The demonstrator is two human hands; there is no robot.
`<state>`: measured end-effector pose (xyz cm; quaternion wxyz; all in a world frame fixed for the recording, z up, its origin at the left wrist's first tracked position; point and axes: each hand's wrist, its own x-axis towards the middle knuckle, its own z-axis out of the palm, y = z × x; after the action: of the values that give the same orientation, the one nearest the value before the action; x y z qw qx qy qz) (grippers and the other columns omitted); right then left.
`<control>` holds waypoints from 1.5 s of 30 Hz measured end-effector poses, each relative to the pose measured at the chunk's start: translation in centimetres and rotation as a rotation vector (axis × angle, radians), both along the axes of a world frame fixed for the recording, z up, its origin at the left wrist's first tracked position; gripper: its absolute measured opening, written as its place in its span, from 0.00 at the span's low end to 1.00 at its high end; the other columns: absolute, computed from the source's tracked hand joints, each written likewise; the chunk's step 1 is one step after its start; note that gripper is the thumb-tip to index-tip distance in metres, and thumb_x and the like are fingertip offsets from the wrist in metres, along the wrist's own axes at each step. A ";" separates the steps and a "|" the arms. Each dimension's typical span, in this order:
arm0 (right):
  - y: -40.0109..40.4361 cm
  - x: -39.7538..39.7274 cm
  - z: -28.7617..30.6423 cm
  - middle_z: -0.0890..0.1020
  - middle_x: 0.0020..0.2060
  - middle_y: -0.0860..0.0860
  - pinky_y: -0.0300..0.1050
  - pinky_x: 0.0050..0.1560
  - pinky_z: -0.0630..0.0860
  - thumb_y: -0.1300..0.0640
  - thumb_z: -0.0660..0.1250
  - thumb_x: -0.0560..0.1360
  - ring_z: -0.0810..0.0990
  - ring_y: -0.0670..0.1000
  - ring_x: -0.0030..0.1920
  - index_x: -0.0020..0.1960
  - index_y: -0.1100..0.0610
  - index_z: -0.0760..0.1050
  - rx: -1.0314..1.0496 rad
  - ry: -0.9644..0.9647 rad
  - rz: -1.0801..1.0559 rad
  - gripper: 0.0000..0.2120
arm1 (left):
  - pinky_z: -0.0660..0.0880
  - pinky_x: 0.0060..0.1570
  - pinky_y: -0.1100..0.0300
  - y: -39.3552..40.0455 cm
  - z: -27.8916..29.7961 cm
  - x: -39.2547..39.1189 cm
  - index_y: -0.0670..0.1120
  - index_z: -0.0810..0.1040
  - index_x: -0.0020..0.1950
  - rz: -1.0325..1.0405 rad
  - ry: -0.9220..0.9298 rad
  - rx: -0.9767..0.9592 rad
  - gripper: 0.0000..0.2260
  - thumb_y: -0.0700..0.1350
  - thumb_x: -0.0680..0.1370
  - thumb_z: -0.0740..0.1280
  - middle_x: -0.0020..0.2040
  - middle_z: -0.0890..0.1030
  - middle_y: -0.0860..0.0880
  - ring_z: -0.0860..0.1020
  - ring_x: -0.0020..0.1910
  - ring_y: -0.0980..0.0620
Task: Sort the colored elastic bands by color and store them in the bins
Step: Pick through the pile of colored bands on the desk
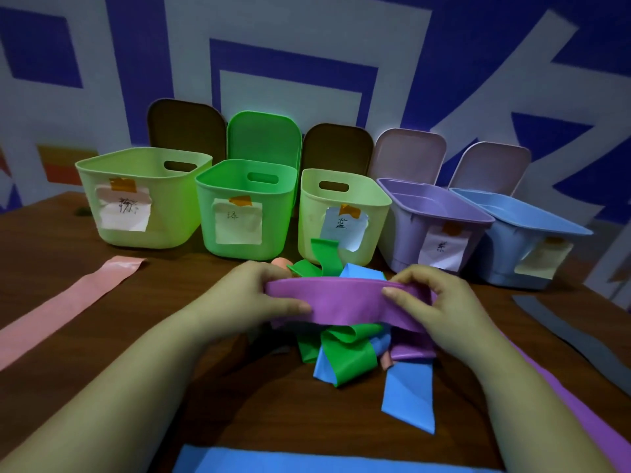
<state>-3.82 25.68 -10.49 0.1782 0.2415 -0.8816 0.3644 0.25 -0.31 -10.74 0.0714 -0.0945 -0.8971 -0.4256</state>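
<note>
A pink band (65,302) lies flat toward the left edge of the tabletop (102,336). Along the far edge stand five open bins, each bearing a paper label: a pale green bin (170,213), a bright green bin (208,213), a pale yellow-green bin (310,216), a purple bin (406,233) and a blue bin (502,254). At mid-tabletop the left hand (252,295) and right hand (440,302) each pinch one end of a purple band (345,298), stretched between them above a tangled pile of green bands (345,353) and blue bands (406,394). A grey band (560,332) lies near the right edge.
</note>
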 end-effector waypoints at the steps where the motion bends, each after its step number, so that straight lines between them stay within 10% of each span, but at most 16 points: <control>1: 0.1 0.1 0.0 0.81 0.39 0.42 0.28 0.42 0.70 0.51 0.72 0.70 0.77 0.37 0.44 0.42 0.51 0.79 0.011 -0.021 -0.013 0.04 | 0.73 0.35 0.65 0.0 0.0 0.0 0.46 0.82 0.39 0.001 -0.025 0.129 0.07 0.48 0.68 0.76 0.34 0.83 0.51 0.78 0.33 0.60; 10: 2.1 0.0 0.8 0.80 0.47 0.43 0.44 0.48 0.73 0.45 0.74 0.67 0.77 0.45 0.48 0.49 0.47 0.76 0.250 -0.259 -0.191 0.14 | 0.77 0.37 0.68 0.0 -0.9 -0.9 0.43 0.82 0.41 0.092 -0.033 0.667 0.05 0.41 0.75 0.67 0.34 0.83 0.50 0.79 0.33 0.57; 23: 3.5 -1.2 0.9 0.83 0.40 0.53 0.50 0.46 0.78 0.57 0.75 0.69 0.81 0.53 0.43 0.42 0.56 0.80 -0.206 -0.267 -0.189 0.05 | 0.80 0.38 0.65 -1.2 -1.4 -1.9 0.43 0.76 0.46 0.203 -0.009 1.308 0.04 0.42 0.78 0.64 0.33 0.84 0.49 0.83 0.35 0.56; 31: 3.0 -1.3 -1.0 0.83 0.40 0.57 0.34 0.33 0.78 0.71 0.70 0.69 0.82 0.46 0.34 0.50 0.63 0.78 -0.384 -0.544 0.062 0.11 | 0.79 0.36 0.63 -2.3 -1.9 -2.1 0.43 0.76 0.49 0.301 0.024 1.322 0.06 0.45 0.77 0.66 0.44 0.82 0.45 0.82 0.40 0.54; 35: 2.6 -1.8 -1.5 0.85 0.35 0.54 0.36 0.34 0.79 0.63 0.70 0.70 0.83 0.46 0.32 0.49 0.62 0.79 -0.616 -0.497 0.070 0.08 | 0.78 0.45 0.58 -2.6 -2.0 -2.4 0.43 0.75 0.49 0.326 0.061 1.352 0.07 0.46 0.77 0.66 0.46 0.81 0.46 0.81 0.43 0.53; 39: 2.7 -2.6 -1.9 0.85 0.37 0.59 0.41 0.35 0.81 0.42 0.82 0.50 0.84 0.52 0.35 0.44 0.62 0.82 -0.866 -0.459 0.091 0.31 | 0.77 0.52 0.56 -2.5 -2.0 -2.3 0.44 0.74 0.48 0.330 0.050 1.382 0.07 0.47 0.77 0.66 0.47 0.80 0.46 0.80 0.43 0.53; 43: 2.8 -2.6 -1.6 0.84 0.33 0.58 0.41 0.36 0.82 0.49 0.68 0.67 0.83 0.53 0.33 0.43 0.64 0.78 -0.959 -0.420 0.081 0.17 | 0.80 0.39 0.60 -2.1 -1.3 -2.0 0.44 0.74 0.45 0.350 0.089 1.404 0.06 0.47 0.77 0.65 0.45 0.80 0.47 0.80 0.41 0.54; 45: 2.8 -2.5 -1.3 0.84 0.34 0.57 0.42 0.37 0.82 0.43 0.75 0.60 0.83 0.53 0.34 0.44 0.64 0.78 -0.983 -0.404 0.104 0.25 | 0.78 0.39 0.59 -2.2 -1.0 -2.0 0.44 0.74 0.44 0.370 0.128 1.409 0.07 0.47 0.77 0.65 0.45 0.79 0.46 0.79 0.43 0.54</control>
<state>-6.33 28.45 -11.78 0.0790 0.0979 -0.6105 0.7820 -1.71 -2.51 -11.75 0.2384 0.1023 -0.4059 -0.8763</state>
